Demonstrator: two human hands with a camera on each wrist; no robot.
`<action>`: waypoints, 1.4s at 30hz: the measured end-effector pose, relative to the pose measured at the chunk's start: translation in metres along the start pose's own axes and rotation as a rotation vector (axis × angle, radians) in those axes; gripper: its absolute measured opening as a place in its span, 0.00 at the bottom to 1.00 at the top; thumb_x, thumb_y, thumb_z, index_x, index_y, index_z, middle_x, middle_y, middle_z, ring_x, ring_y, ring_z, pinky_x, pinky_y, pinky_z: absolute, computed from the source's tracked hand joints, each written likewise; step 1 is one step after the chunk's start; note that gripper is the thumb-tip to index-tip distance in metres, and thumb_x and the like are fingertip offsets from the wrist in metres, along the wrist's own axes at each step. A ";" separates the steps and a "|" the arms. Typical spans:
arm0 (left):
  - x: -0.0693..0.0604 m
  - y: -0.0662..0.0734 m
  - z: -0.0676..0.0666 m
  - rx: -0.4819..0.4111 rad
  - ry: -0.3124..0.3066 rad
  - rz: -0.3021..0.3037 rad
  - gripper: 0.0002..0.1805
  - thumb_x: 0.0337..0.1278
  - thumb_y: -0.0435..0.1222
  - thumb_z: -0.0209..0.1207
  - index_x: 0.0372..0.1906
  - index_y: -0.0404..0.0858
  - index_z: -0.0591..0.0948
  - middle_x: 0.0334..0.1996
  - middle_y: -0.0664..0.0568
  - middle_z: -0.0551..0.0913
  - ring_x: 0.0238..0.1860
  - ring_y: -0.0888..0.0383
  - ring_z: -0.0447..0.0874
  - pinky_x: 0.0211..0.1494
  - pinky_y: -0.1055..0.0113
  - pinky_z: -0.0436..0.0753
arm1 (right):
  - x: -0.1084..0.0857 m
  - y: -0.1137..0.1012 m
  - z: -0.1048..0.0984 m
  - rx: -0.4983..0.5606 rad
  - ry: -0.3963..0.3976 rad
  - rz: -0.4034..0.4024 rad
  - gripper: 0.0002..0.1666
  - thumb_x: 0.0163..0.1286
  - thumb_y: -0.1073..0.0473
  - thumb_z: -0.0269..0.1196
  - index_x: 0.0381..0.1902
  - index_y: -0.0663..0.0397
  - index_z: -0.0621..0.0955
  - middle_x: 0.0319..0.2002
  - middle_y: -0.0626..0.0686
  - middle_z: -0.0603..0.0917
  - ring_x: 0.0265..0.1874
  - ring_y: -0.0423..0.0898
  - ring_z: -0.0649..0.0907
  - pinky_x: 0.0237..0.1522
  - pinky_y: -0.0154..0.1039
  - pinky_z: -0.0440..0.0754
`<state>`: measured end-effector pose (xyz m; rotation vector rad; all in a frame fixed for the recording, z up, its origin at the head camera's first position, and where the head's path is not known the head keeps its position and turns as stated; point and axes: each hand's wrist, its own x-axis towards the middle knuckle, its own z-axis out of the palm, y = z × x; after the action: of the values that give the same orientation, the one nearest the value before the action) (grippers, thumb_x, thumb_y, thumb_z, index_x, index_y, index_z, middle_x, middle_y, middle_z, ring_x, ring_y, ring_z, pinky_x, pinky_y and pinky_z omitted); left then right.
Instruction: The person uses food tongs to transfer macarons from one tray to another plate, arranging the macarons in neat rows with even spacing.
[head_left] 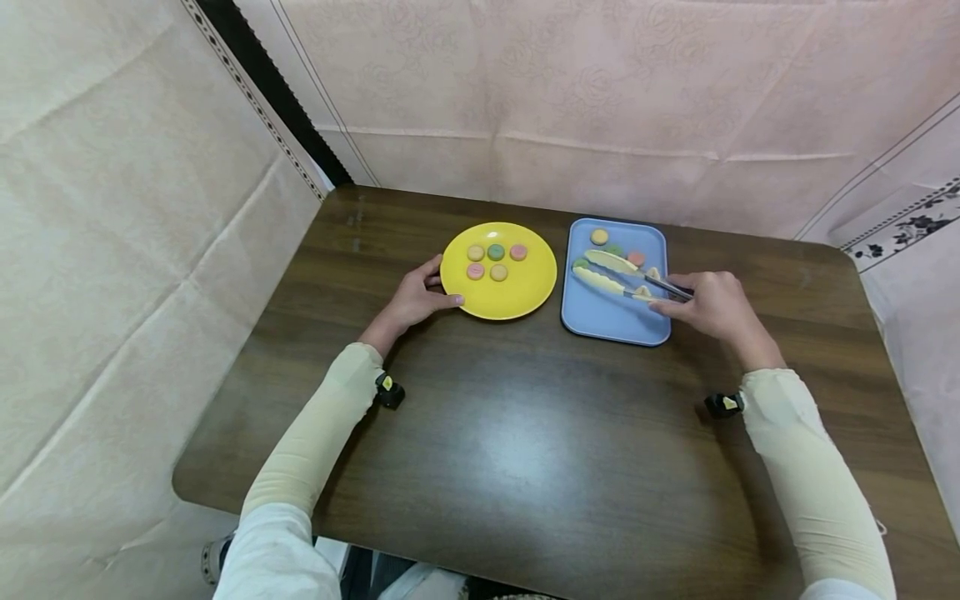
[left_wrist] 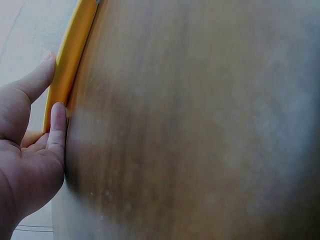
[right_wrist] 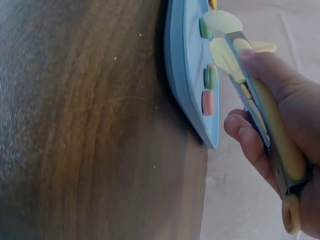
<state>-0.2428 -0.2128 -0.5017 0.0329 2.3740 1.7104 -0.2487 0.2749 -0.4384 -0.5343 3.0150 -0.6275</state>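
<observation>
My left hand point(head_left: 420, 296) holds the left rim of a yellow plate point(head_left: 525, 296), thumb at the near edge; the left wrist view shows fingers against the plate's side point(left_wrist: 70, 65). Several macarons lie on the plate in two rows, among them a green macaron point(head_left: 496, 252) and a pink macaron point(head_left: 518, 252). My right hand point(head_left: 712, 304) grips metal tongs with cream tips and handles point(head_left: 600, 280) over a blue tray point(head_left: 611, 321). The tong tips stand apart, near a green macaron point(right_wrist: 204, 28). Also on the tray are a yellow macaron point(head_left: 599, 237) and a pink macaron point(right_wrist: 208, 103).
Plate and tray stand side by side toward the far edge of a dark wooden table point(head_left: 510, 450). Pale patterned cloth point(head_left: 600, 92) hangs behind the table and at its sides. Black wrist cameras point(head_left: 389, 392) sit on both forearms.
</observation>
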 end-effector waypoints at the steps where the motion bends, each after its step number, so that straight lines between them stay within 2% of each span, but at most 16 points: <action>1: 0.000 0.000 0.000 0.000 -0.001 0.000 0.55 0.54 0.37 0.76 0.82 0.40 0.55 0.70 0.43 0.72 0.65 0.50 0.75 0.55 0.62 0.84 | 0.000 0.000 0.000 -0.001 -0.004 0.002 0.39 0.62 0.38 0.74 0.55 0.67 0.85 0.23 0.53 0.81 0.24 0.49 0.74 0.22 0.39 0.67; 10: -0.001 0.001 0.000 -0.010 -0.003 0.003 0.55 0.54 0.37 0.76 0.82 0.40 0.55 0.70 0.44 0.71 0.65 0.50 0.74 0.55 0.63 0.84 | 0.000 -0.001 0.001 -0.002 -0.031 0.020 0.37 0.63 0.41 0.74 0.56 0.67 0.85 0.30 0.58 0.86 0.28 0.52 0.75 0.24 0.41 0.68; 23: 0.000 0.001 0.001 -0.009 -0.018 -0.014 0.55 0.55 0.38 0.76 0.82 0.41 0.54 0.71 0.44 0.70 0.66 0.50 0.74 0.56 0.63 0.83 | 0.000 -0.003 0.001 -0.026 -0.014 -0.035 0.36 0.63 0.43 0.74 0.56 0.67 0.85 0.26 0.57 0.85 0.25 0.50 0.73 0.23 0.40 0.66; 30: -0.001 0.001 0.002 -0.007 -0.012 -0.009 0.55 0.54 0.39 0.76 0.82 0.41 0.55 0.70 0.44 0.71 0.66 0.50 0.74 0.56 0.62 0.84 | -0.001 -0.006 -0.006 -0.049 0.050 -0.077 0.33 0.63 0.44 0.75 0.54 0.67 0.86 0.32 0.64 0.88 0.24 0.50 0.74 0.22 0.39 0.66; 33: -0.001 0.001 0.002 -0.002 -0.007 -0.002 0.55 0.54 0.38 0.76 0.82 0.40 0.55 0.70 0.43 0.71 0.65 0.50 0.74 0.56 0.62 0.84 | 0.000 -0.012 -0.011 -0.045 0.083 -0.106 0.32 0.62 0.47 0.76 0.54 0.67 0.86 0.34 0.66 0.88 0.23 0.51 0.74 0.20 0.39 0.66; 38: -0.002 0.002 0.002 0.005 0.001 0.007 0.54 0.55 0.37 0.75 0.82 0.40 0.55 0.70 0.44 0.71 0.65 0.50 0.75 0.57 0.61 0.83 | 0.006 -0.025 -0.014 -0.040 0.108 -0.146 0.32 0.60 0.48 0.77 0.54 0.66 0.86 0.38 0.67 0.89 0.25 0.51 0.74 0.24 0.40 0.68; 42: -0.002 0.003 0.002 0.010 0.007 0.005 0.54 0.55 0.37 0.76 0.82 0.40 0.55 0.70 0.44 0.71 0.65 0.50 0.75 0.58 0.60 0.83 | 0.013 -0.039 -0.012 -0.021 0.098 -0.156 0.33 0.60 0.48 0.77 0.58 0.63 0.85 0.28 0.63 0.87 0.23 0.49 0.70 0.23 0.40 0.66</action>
<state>-0.2407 -0.2106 -0.4991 0.0340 2.3889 1.7041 -0.2495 0.2419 -0.4113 -0.7681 3.0961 -0.6486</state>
